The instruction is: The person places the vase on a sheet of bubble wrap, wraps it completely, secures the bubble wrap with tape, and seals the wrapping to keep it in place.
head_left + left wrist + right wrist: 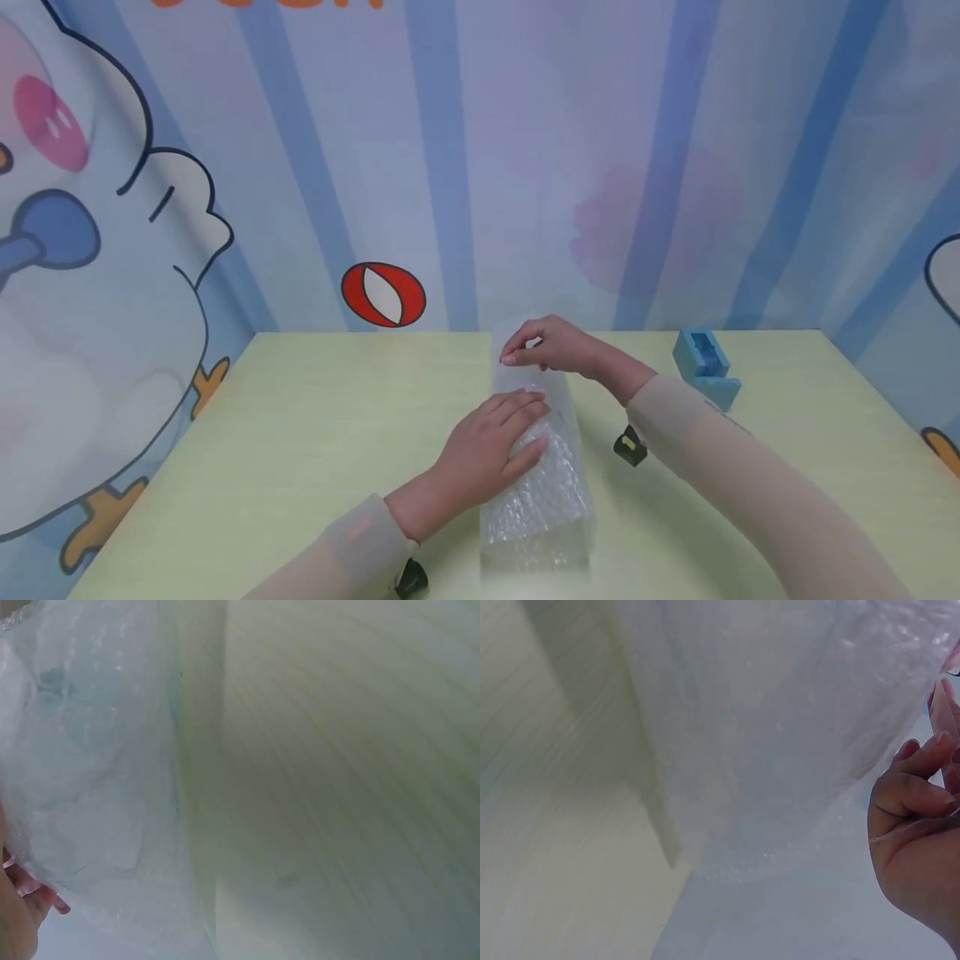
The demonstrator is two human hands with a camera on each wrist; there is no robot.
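Observation:
A long bundle of clear bubble wrap (536, 492) lies on the table, running away from me. My left hand (491, 446) rests on its middle, fingers spread across the top. Farther back, my right hand (558, 343) is over the far end of the wrap, thumb and fingertips brought together. In the right wrist view the fingers of the right hand (919, 810) pinch a thin clear strip that looks like tape; exactly what it is, I cannot tell. The left wrist view shows the side of the wrap (97, 780), with fingers at the lower left edge.
A light blue tape dispenser (705, 367) stands at the back right of the pale yellow table (337, 417). Behind the table hangs a printed backdrop (525, 167) with blue stripes and cartoon figures. Dark camera mounts (630, 447) hang under the wrists.

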